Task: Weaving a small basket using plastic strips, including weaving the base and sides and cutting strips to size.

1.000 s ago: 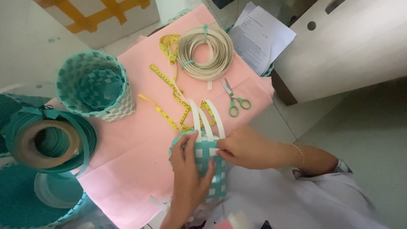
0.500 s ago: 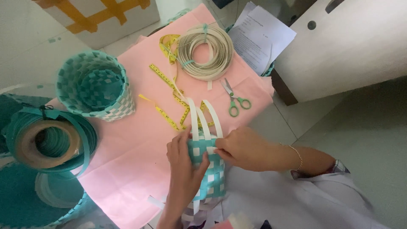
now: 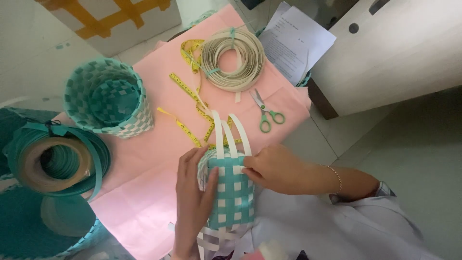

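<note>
Left hand (image 3: pixel 192 197) wraps the left side of the half-woven teal-and-white basket (image 3: pixel 231 192), held at the near edge of the pink cloth (image 3: pixel 144 178) on the desk; right hand (image 3: pixel 274 168) has its grip pinched narrow on a white strip at the basket's right rim, three loose white strips (image 3: pixel 226 135) standing up on the far side. Pinch point is partly hidden by the fingers, so it seems, not certainly, to hold one strip end only. Risk: if either grip slackens, the springy strips could slip and the top row loosen; scissors (image 3: pixel 267 113) and yellow tape measure (image 3: pixel 192 96) lie farther off.
</note>
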